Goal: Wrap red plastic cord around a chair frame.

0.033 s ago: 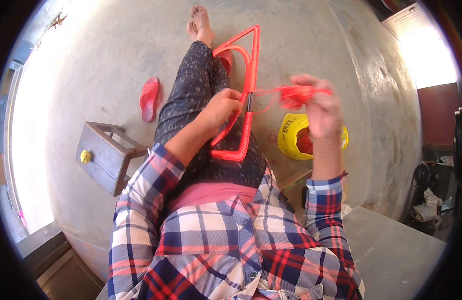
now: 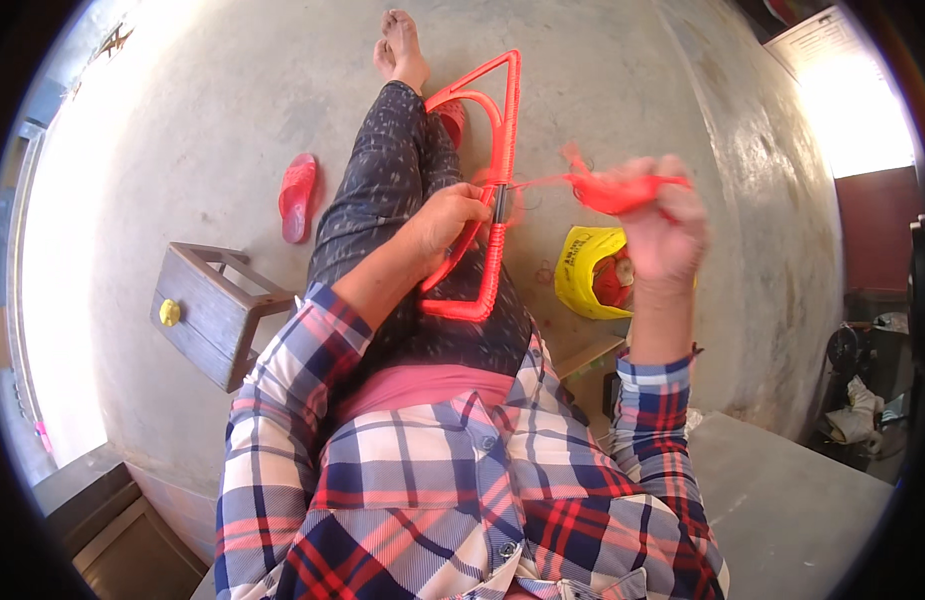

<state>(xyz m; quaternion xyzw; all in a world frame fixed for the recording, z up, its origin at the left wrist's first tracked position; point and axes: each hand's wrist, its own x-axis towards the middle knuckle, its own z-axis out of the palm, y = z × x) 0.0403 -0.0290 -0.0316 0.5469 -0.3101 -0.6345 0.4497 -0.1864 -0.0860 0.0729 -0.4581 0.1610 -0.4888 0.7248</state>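
A red cord-wrapped frame (image 2: 495, 262) with a curved inner bar rests across my thighs. A short stretch of dark bar shows bare partway along its right side, between the wrapped parts. Beside that stretch, my left hand (image 2: 449, 222) is closed on the frame, thumb and fingers at its inner edge. My right hand (image 2: 662, 225), out to the right and blurred by motion, grips a bundle of red cord (image 2: 612, 193). From the bundle a strand runs left to the frame near the bare stretch.
Right of my legs, a yellow bag (image 2: 582, 275) with reddish contents stands on the concrete floor. To my left are a small wooden stool (image 2: 207, 310) with a yellow object (image 2: 169, 313) on it and a red slipper (image 2: 298, 200). Another red slipper (image 2: 452, 122) lies partly behind my leg.
My right hand has shifted a little to the right with the cord bundle, and the strand to the frame looks straighter. My left hand and the frame have barely moved.
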